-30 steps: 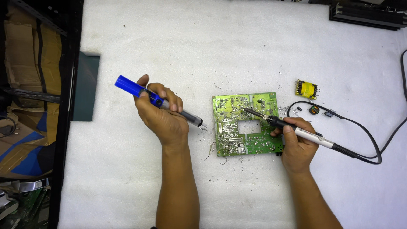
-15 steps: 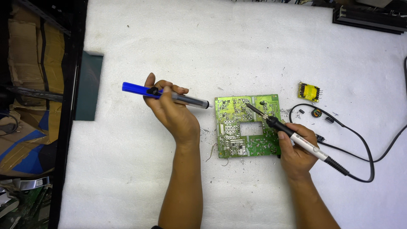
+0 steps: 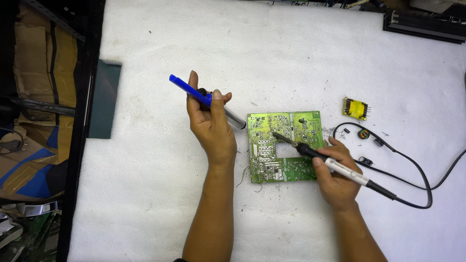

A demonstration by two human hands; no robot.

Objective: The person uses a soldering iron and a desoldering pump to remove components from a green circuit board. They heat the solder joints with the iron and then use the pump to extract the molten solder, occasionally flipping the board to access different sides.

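A green circuit board [image 3: 272, 160] lies solder side up on the white foam sheet. My right hand [image 3: 336, 172] grips a soldering iron [image 3: 335, 165] like a pen, with its tip resting on the board's upper middle beside the rectangular cut-out. My left hand [image 3: 211, 123] holds a blue desoldering pump [image 3: 206, 100] at a slant. The pump's silver nozzle ends just off the board's upper left corner.
A yellow transformer [image 3: 356, 108] and small loose components [image 3: 364, 134] lie right of the board, inside the loop of the iron's black cable [image 3: 417, 187]. A black device [image 3: 427, 24] sits at the top right. The foam's left edge borders a black frame [image 3: 77, 131] and cardboard.
The iron's tip has moved left across the board toward the cut-out. My left hand has swung the pump so that its nozzle points down-right at the board's corner.
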